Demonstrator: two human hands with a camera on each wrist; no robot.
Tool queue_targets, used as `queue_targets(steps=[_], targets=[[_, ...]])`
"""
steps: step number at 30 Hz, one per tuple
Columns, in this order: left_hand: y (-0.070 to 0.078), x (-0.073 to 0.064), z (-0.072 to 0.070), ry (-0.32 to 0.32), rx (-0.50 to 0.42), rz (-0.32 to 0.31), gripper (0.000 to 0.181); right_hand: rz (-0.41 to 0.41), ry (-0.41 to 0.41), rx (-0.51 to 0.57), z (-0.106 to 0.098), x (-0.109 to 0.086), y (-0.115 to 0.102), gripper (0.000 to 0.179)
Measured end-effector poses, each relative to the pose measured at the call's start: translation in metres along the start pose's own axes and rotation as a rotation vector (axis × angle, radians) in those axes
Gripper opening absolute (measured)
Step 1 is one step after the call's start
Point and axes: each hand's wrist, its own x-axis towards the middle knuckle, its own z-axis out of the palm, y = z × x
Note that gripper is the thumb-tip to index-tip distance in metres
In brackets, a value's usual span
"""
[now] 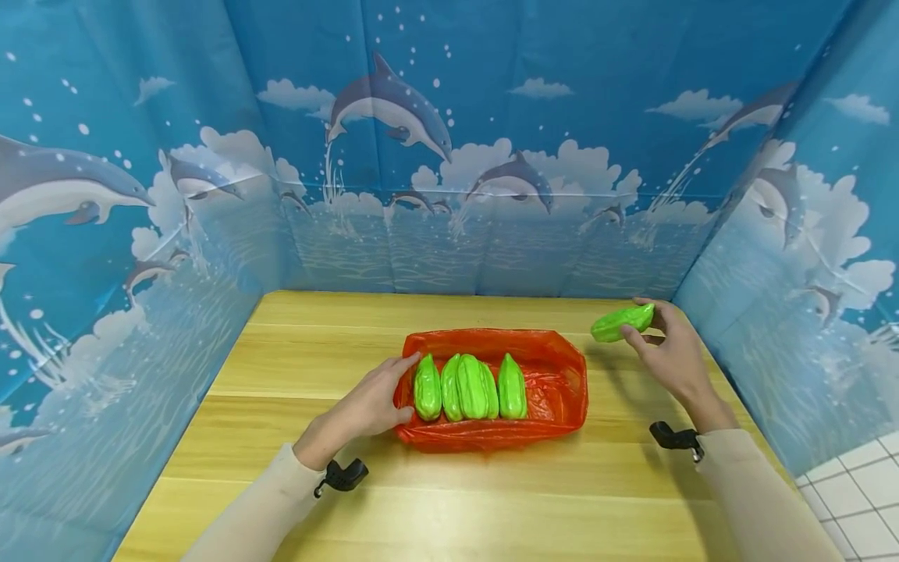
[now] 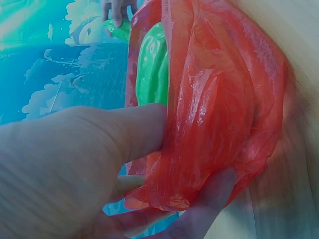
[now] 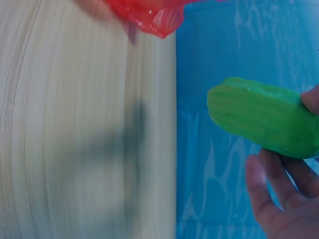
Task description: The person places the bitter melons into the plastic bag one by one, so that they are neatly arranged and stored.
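Observation:
A red plastic bag (image 1: pixel 485 441), spread wide with its mouth up, lies on the table. Several bright green, ridged, elongated fruits (image 1: pixel 474 388) stand side by side in its left and middle part. My left hand (image 1: pixel 368 398) grips the bag's left edge; in the left wrist view the thumb hooks over the rim of the red plastic (image 2: pixel 219 99), other fingers outside. To the right of the bag, my right hand (image 1: pixel 674 351) holds another green ridged fruit (image 1: pixel 621 321) above the table. The right wrist view shows this fruit (image 3: pixel 259 114) pinched at one end.
The light wooden table (image 1: pixel 281 406) carries the bag. Blue dolphin-print curtains (image 1: pixel 449 234) enclose its back, left and right sides. White tiles (image 1: pixel 857 492) show at the lower right. A black wrist device (image 1: pixel 344 474) sits on each forearm.

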Motion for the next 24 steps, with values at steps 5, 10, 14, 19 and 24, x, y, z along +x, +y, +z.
queue_targets(steps=[5,10,14,19,24], targets=[[0.001,-0.001,0.001,-0.004,-0.009,0.005,0.097,-0.005,-0.037,0.017,-0.002,-0.003,-0.011,0.073],[0.002,-0.001,0.001,-0.001,-0.016,0.009,0.096,-0.009,-0.045,0.039,-0.001,-0.004,-0.022,0.079],[0.002,0.000,0.002,0.001,-0.012,0.007,0.096,-0.009,-0.049,0.062,0.001,-0.004,-0.031,0.077],[0.001,0.000,0.003,0.002,-0.002,0.006,0.097,-0.017,-0.070,0.102,0.003,-0.009,-0.042,0.072],[0.001,0.000,0.004,0.001,0.000,0.008,0.097,-0.036,-0.073,0.113,0.004,-0.014,-0.053,0.069]])
